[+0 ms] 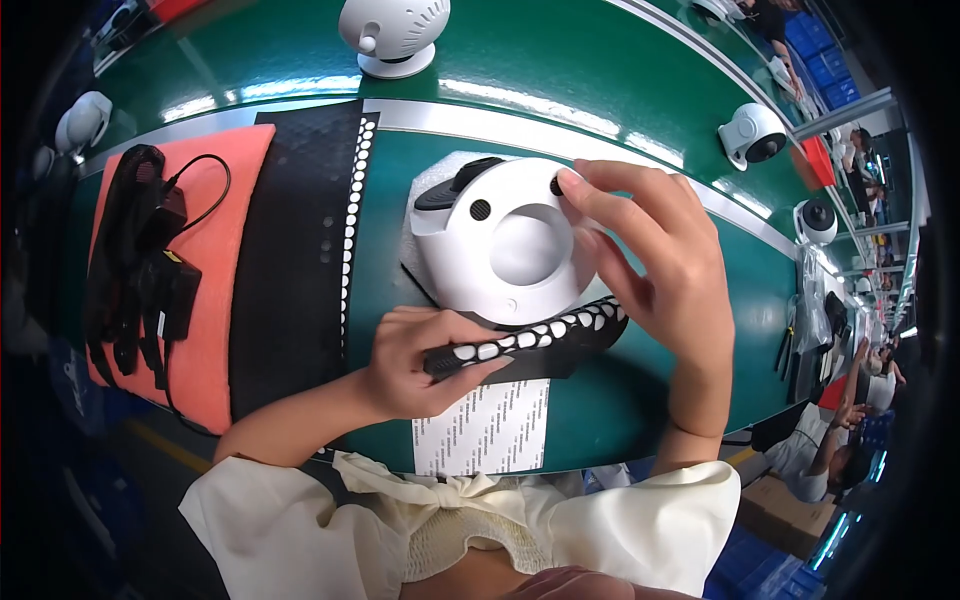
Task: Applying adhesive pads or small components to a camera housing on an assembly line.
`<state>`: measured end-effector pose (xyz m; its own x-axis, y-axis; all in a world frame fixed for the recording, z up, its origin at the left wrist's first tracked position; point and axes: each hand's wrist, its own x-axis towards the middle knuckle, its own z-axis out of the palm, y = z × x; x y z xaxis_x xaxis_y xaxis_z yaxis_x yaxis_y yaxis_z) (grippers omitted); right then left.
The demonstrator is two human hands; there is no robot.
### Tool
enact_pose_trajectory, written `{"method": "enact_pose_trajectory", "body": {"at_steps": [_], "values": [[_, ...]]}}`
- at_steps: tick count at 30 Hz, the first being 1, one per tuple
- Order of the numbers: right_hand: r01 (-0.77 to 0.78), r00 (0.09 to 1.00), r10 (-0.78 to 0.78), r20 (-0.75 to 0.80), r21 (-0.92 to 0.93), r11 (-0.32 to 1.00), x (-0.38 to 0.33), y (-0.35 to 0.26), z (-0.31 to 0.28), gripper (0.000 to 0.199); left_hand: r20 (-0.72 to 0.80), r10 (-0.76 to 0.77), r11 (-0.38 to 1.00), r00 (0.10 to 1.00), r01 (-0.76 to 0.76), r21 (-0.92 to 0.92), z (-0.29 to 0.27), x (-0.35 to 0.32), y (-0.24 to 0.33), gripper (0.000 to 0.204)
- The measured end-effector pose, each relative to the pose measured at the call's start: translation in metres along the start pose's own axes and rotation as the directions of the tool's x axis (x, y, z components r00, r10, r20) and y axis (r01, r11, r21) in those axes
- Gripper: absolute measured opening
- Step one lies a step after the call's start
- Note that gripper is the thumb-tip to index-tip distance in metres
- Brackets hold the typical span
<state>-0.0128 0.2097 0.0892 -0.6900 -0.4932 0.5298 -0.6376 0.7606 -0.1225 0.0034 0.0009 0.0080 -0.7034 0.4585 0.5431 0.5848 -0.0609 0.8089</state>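
Observation:
A white home camera (455, 262) lies on the bench with its ring-shaped base facing up and a dark part showing at its upper left. One round black foot pad (481, 210) sits on the left of the base. At the base's upper right, my right hand (650, 240) has a fingertip on a second round black pad (557, 186), its other fingers curled beside the rim. My left hand (420, 360) is closed on a bent black sheet of pads (530, 338), whose edge shows a row of white punched-out spots. That sheet runs just below the base.
To the left, an orange mat (215, 250) carries black power adapters (170, 270) with cables. Beside it lies another black pad sheet (295, 240). A white printed sheet (482, 430) is at the bench's near edge. More white cameras (395, 30) stand on the green line beyond.

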Motion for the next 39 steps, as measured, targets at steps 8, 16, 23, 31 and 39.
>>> {"method": "enact_pose_trajectory", "body": {"at_steps": [8, 16, 23, 31, 39], "values": [[-0.187, 0.977, 0.144, 0.158, 0.310, 0.932, -0.029, -0.031, -0.034, 0.024, -0.037, -0.045, 0.998, 0.998, 0.044, -0.052, -0.001, -0.004, -0.001, 0.014], [-0.276, 0.957, 0.241, 0.163, 0.244, 0.930, -0.028, -0.038, -0.022, 0.025, -0.044, -0.021, 0.999, 0.999, 0.022, 0.042, -0.002, -0.003, 0.002, 0.014], [-0.149, 0.989, 0.142, 0.049, 0.254, 0.956, -0.034, -0.034, -0.012, 0.020, -0.030, -0.061, 0.998, 0.998, 0.061, 0.000, -0.003, -0.004, 0.004, 0.013], [-0.106, 0.993, 0.121, 0.001, 0.491, 0.865, -0.033, -0.037, -0.009, 0.033, -0.061, -0.149, 0.988, 0.987, 0.145, -0.058, -0.003, -0.005, 0.005, 0.013], [-0.102, 0.991, 0.123, -0.048, 0.316, 0.943, -0.036, -0.047, 0.001, 0.038, -0.066, -0.194, 0.977, 0.979, 0.186, -0.105, -0.004, -0.003, 0.009, 0.013]]}}
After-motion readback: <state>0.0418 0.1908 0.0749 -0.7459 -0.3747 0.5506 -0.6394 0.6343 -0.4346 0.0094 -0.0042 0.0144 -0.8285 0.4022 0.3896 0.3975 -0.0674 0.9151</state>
